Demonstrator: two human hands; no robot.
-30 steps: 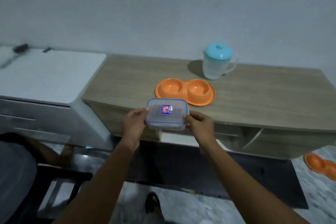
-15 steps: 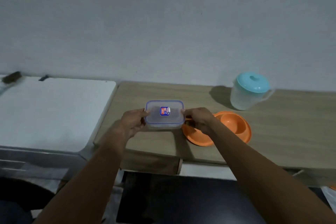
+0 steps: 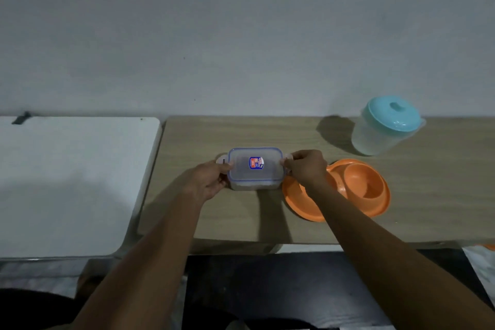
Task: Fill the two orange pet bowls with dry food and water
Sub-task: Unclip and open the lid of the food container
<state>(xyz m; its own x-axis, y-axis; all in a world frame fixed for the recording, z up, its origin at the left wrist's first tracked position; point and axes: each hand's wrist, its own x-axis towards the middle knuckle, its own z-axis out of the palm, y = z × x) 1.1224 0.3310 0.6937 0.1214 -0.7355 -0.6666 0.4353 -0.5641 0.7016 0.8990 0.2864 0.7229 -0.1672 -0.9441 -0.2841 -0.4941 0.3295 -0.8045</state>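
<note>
A clear food container (image 3: 255, 169) with a blue-rimmed lid and a red-blue sticker rests on the wooden counter (image 3: 241, 217). My left hand (image 3: 209, 181) grips its left end and my right hand (image 3: 305, 167) grips its right end at the side latches, which stick outward. Just right of it lies the orange double pet bowl (image 3: 361, 187); my right forearm covers its left bowl, and the right bowl looks empty. A clear water jug (image 3: 385, 126) with a teal lid stands behind the bowls by the wall.
A white surface (image 3: 72, 182) adjoins the counter on the left, with a small dark object (image 3: 21, 117) at its back edge. The wall runs close behind everything. Dark floor lies below the counter's front edge.
The container has gone from being held in front of the counter to resting on it, left of the bowls. Its side latches now stick outward. The view has moved closer.
</note>
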